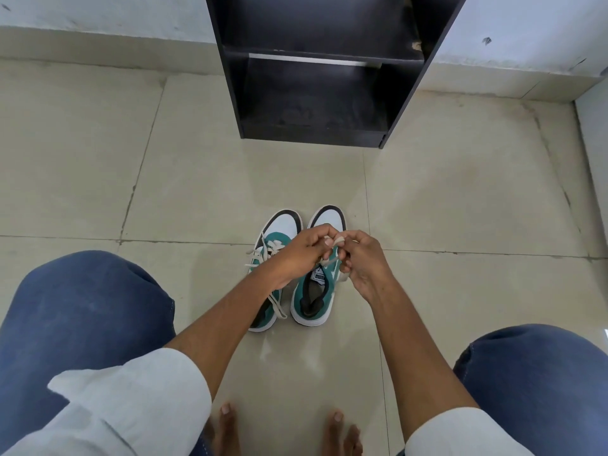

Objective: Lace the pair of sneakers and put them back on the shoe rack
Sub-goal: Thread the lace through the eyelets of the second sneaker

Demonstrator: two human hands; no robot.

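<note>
Two green, white and black sneakers stand side by side on the tiled floor, toes pointing away from me. The left sneaker (274, 232) has cream laces hanging loose over its side. Above the right sneaker (315, 292) my left hand (301, 251) and my right hand (363, 261) meet, both pinching its cream lace (335, 241) between fingertips. The hands hide most of that shoe's eyelets. The black shoe rack (316, 70) stands against the wall beyond the shoes, its lower shelf bare.
My knees in blue jeans sit at the lower left (82, 324) and lower right (539, 383), my bare feet (227, 429) between them. A pale wall ledge (98, 37) runs behind the rack. Open tile floor (460, 209) lies between the shoes and the rack.
</note>
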